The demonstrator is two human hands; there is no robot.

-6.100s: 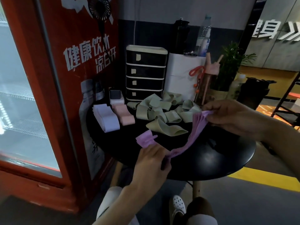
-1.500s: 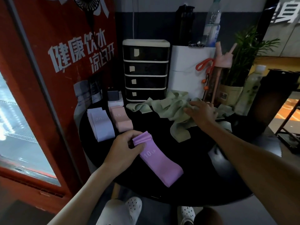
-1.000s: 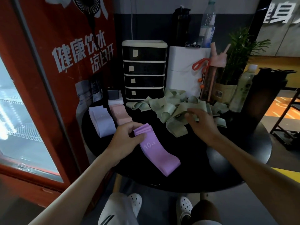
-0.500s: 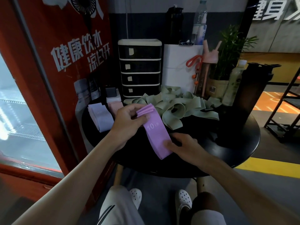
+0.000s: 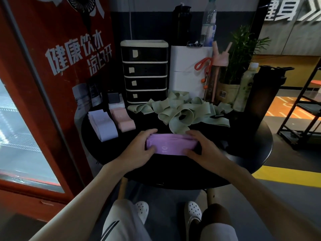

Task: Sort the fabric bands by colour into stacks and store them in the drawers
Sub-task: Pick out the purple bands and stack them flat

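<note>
Both forearms are stretched forward and angled inward. The left hand [image 5: 139,149] and right hand [image 5: 200,148] are curled round opposite ends of the purple band stack [image 5: 171,144], thumbs nearside.

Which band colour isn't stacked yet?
The green bands: a loose tangled heap. Lavender stack and pink stack lie folded; left hand and right hand grip the purple stack.

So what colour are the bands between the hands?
Purple bands, seen best in the head view.
</note>
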